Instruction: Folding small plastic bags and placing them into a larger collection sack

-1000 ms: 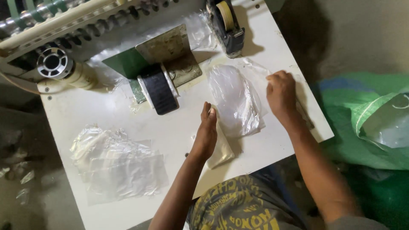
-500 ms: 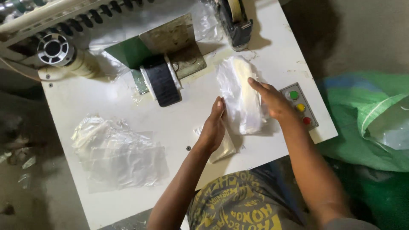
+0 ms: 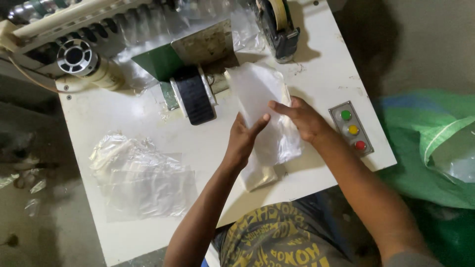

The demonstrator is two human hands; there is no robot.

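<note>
Both my hands grip a clear plastic bag (image 3: 257, 91) with something pale inside, lifted a little above the white table (image 3: 123, 118). My left hand (image 3: 245, 138) pinches its left edge with the thumb on top. My right hand (image 3: 302, 118) holds the right side, fingers pointing left across the film. Under the hands lies another pale filled bag (image 3: 260, 175) near the table's front edge.
A stack of empty clear bags (image 3: 141, 175) lies at front left. A black foot-shaped pad (image 3: 195, 99) and green metal plate (image 3: 163, 62) stand behind, with a tape dispenser (image 3: 277, 24) at the back. A three-button panel (image 3: 352, 129) sits right; a green sack (image 3: 430, 143) beyond.
My right hand came in from the table's right edge onto the bag, uncovering the button panel. Both hands then lifted and folded the bag toward the middle.
</note>
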